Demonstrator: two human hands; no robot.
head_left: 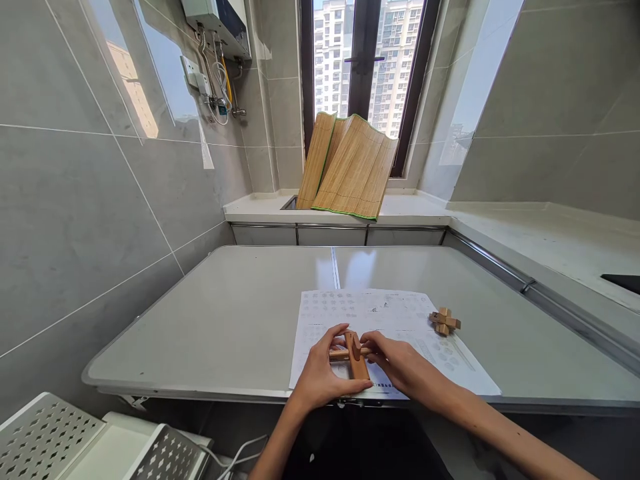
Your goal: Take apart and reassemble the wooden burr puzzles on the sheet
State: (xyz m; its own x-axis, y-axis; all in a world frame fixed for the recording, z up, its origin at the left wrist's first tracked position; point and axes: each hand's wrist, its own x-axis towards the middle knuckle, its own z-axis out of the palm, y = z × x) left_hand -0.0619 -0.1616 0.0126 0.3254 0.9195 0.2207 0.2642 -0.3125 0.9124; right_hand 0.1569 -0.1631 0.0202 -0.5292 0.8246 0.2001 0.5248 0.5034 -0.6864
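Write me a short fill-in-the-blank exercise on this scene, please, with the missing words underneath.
1. The left hand and right hand hold pieces made of ____.
2. From the person's viewpoint, an interlocking block sits at the ____ edge of the printed sheet.
3. The slatted mat has trim coloured ____.

Missing words: wood; right; green.

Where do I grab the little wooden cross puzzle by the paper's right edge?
Probably around its middle, coming down from above. The interlocking wooden puzzle has bars crossing there, and nothing covers its top. The bar ends stick out, so tugging just one might loosen it.
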